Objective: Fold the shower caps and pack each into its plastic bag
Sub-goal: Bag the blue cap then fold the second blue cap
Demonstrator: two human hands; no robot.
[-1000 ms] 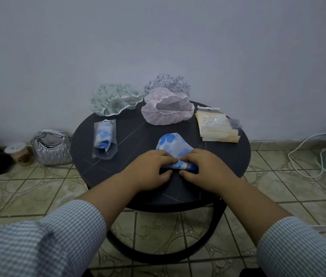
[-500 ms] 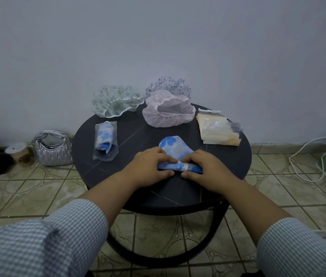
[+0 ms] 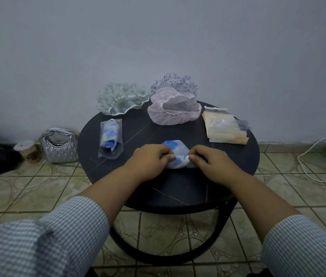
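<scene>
I am observing the tabletop [image 3: 228, 156]: the blue-flowered shower cap [image 3: 176, 154] is lying between both hands. Since a second ago the near edge is rolling further up, so folding is progressing. My left hand [image 3: 151, 159] and right hand [image 3: 211, 162] are pinching it. Beyond the right hand, plastic bags [image 3: 225, 127] are waiting.
</scene>
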